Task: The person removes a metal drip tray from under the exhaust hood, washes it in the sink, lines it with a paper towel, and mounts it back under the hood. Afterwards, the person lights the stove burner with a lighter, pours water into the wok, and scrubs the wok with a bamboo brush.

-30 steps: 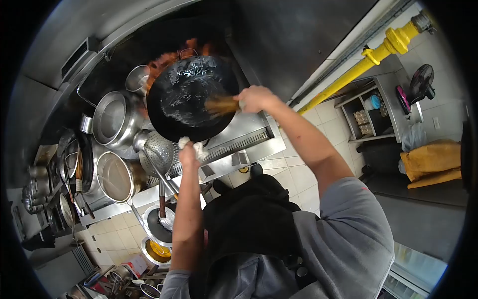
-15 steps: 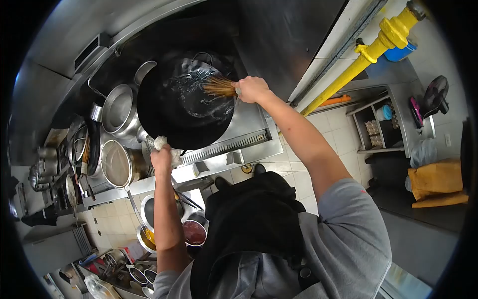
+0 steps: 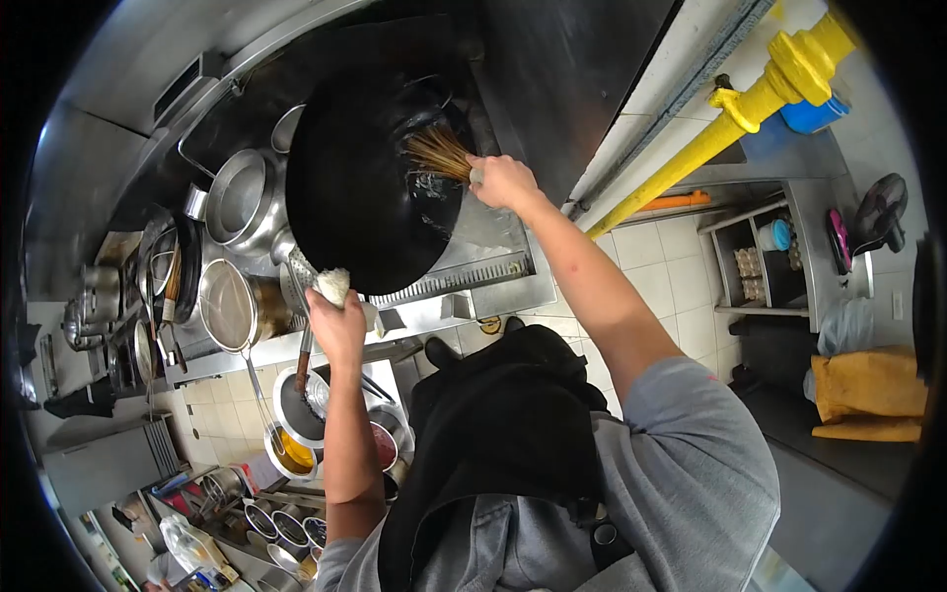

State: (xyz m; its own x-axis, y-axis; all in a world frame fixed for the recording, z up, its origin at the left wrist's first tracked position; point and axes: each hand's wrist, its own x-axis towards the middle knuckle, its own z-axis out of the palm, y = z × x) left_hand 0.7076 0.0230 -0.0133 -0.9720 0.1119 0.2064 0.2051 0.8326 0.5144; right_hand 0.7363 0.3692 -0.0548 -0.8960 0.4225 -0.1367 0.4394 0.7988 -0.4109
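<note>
My left hand [image 3: 337, 324] is closed around a white cloth [image 3: 333, 286] at the near rim of a large black wok [image 3: 355, 187]. The wok is tilted, its left side raised, with liquid pooled at its right side. In my right hand [image 3: 503, 184] is a bamboo brush [image 3: 440, 153], its bristles spread inside the wok on the right. The cloth hides the part of the wok that it covers.
Metal strainers [image 3: 231, 304] and pots [image 3: 240, 197] stand left of the wok. Bowls with orange [image 3: 293, 452] and red contents are below. A yellow pipe [image 3: 681, 168] runs at the right, beside a shelf with egg trays [image 3: 750, 274].
The wok has gone from nearly level to steeply tilted, and its liquid has shifted right. The flames around it are no longer visible. My left hand has moved left and the brush slightly up.
</note>
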